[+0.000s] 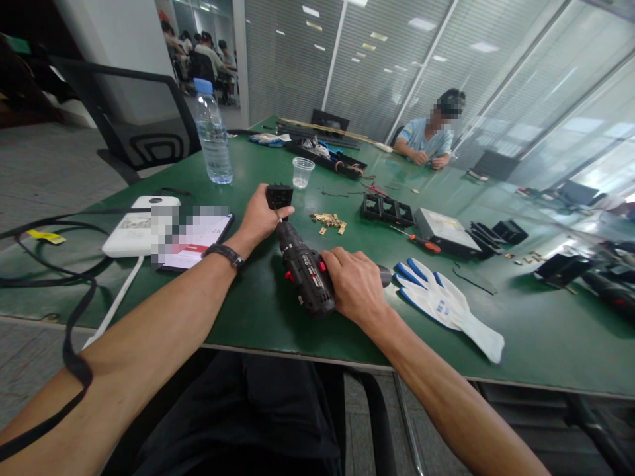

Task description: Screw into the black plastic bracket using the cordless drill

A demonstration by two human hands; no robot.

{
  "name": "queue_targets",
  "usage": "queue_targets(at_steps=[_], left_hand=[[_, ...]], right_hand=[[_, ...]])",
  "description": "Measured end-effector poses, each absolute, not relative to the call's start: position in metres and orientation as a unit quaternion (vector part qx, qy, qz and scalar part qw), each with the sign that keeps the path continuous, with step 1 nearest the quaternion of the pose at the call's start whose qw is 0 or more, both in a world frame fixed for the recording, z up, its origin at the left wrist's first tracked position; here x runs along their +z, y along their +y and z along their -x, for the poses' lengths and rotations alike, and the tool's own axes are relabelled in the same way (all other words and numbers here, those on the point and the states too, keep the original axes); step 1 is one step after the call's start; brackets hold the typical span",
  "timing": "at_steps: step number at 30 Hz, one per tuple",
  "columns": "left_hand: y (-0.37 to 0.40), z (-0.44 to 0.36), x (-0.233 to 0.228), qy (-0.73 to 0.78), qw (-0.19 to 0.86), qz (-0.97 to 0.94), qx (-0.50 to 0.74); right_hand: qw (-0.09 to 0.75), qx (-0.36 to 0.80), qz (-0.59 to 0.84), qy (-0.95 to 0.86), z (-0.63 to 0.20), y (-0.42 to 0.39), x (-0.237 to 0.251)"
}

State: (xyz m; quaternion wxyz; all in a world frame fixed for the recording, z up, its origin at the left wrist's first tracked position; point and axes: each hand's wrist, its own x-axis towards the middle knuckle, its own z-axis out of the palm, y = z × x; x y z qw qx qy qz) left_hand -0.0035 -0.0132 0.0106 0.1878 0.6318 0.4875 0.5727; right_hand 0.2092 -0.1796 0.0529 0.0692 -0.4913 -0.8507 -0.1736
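My right hand grips a black cordless screwdriver with red buttons, lying nearly flat over the green table. Its tip points at a small black plastic part. My left hand holds that part steady against the table, fingers around its near side. A dark watch band circles my left wrist. A little pile of brass pieces lies just right of the part.
A water bottle and a clear cup stand behind. White power bank and phone at left, white-blue glove at right, orange-handled screwdriver, black trays and parts beyond. Another person sits at the far end.
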Motion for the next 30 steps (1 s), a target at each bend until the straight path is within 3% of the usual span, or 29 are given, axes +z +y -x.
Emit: queue_targets(at_steps=[30], left_hand=[[-0.0134,0.0035,0.0107,0.490,0.187,-0.632,0.570]], right_hand=[[0.064,-0.181,0.490,-0.850,-0.2093,-0.1796,0.0537]])
